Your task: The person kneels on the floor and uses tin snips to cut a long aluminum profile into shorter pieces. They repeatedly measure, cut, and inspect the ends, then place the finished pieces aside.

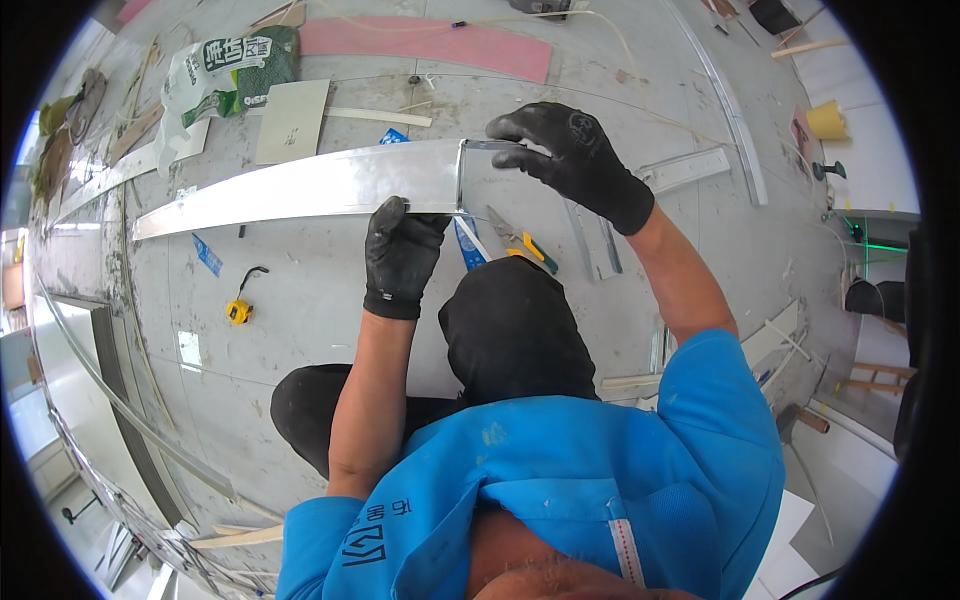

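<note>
A long, shiny silver panel (320, 185) is in front of the person, going from the knees out to the left. The left hand (402, 255), in a black glove, is holding the near edge of the panel, close to its right end. The thumb is on top, and the other fingers go under the edge. The right hand (575, 160), in a black glove too, is at the far corner of that same end. Its thumb and fingers curl around a thin bit that sticks out there, with a gap between them. I cannot tell if they are pinching it tight.

A bent knee (515, 320) in black pants is just below the hands. Near the knee, a hand tool (540, 252) with yellow and black handles lies on the gray floor (320, 270). A yellow tape measure (238, 312) with a black strap lies on the left, near 1 small blue scrap (207, 254). Past the panel are a pale board (292, 122), a green and white bag (240, 70) and a long pink strip (430, 45). Over on the right is a long silver rail (725, 110), and farther off is a yellow bucket (827, 121).
</note>
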